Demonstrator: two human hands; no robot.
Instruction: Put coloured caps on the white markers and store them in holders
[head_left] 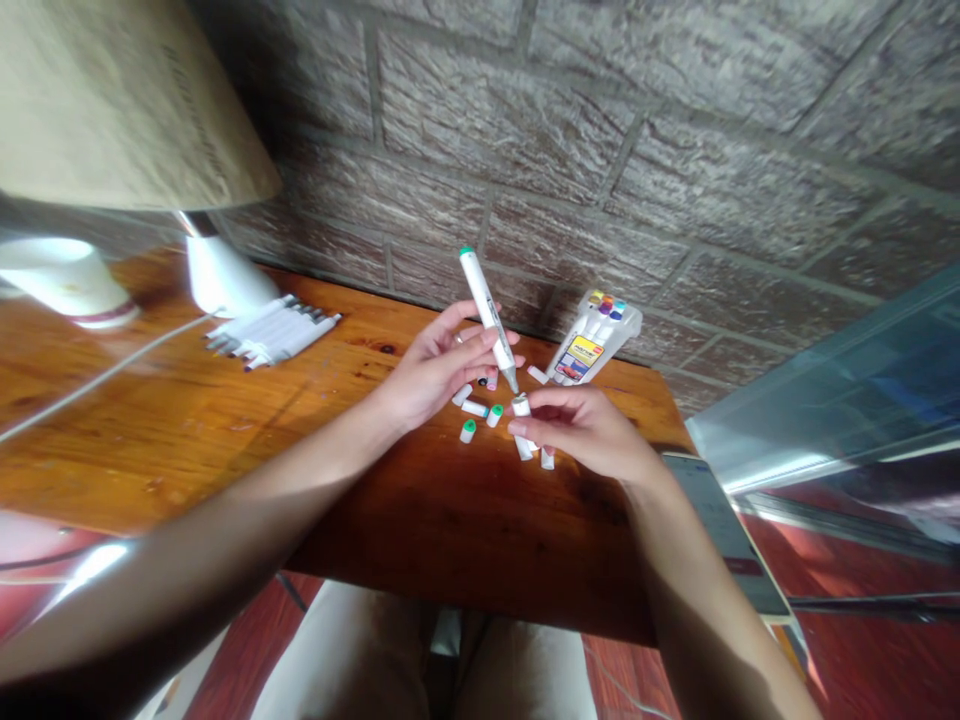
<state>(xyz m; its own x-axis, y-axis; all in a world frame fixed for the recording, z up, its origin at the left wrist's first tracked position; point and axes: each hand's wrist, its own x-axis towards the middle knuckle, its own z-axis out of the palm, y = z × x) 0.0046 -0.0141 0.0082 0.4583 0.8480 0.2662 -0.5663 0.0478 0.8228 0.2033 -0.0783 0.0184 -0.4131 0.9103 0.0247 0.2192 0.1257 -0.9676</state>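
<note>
My left hand (444,365) is closed around a white marker (484,300) with a green upper end, its grey tip slanting down to the right. Just below that tip, my right hand (589,425) pinches a white marker cap (521,405) between thumb and fingers. Tip and cap are very close; whether they touch I cannot tell. Loose caps lie on the table around the hands, among them a green-topped cap (468,431), another green-topped cap (495,415) and a blue-ended cap (474,408). A pink-ended cap (537,374) rests farther back.
A clear marker case (598,335) with several markers stands by the brick wall (562,150). To the left are a row of markers (274,330), a lamp (221,265), its cable (112,370) and a white cup (71,280). A tablet (724,530) lies at the wooden table's (450,520) right edge.
</note>
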